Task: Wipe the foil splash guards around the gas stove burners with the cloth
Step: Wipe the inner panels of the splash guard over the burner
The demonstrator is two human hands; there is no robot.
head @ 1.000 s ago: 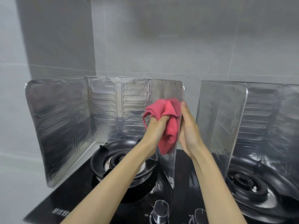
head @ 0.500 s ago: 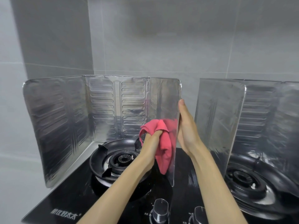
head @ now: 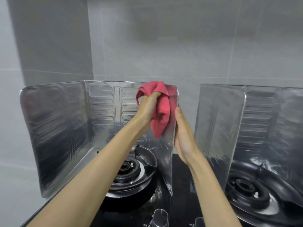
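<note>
A three-panel foil splash guard (head: 101,112) stands around the left burner (head: 129,169). My left hand (head: 148,108) grips a bunched pink cloth (head: 161,112) and presses it against the inner face of that guard's right panel, near its top edge. My right hand (head: 183,138) lies flat against the outer side of the same panel, fingers straight up. A second foil splash guard (head: 255,128) surrounds the right burner (head: 246,189).
The black glass stove top (head: 180,185) carries two control knobs (head: 159,217) at the front edge. Grey tiled walls (head: 164,46) close in behind and on the left. A narrow gap separates the two guards.
My left hand has swept the cloth from low on the right panel up to its top edge. My right hand stays braced on the panel's outer side.
</note>
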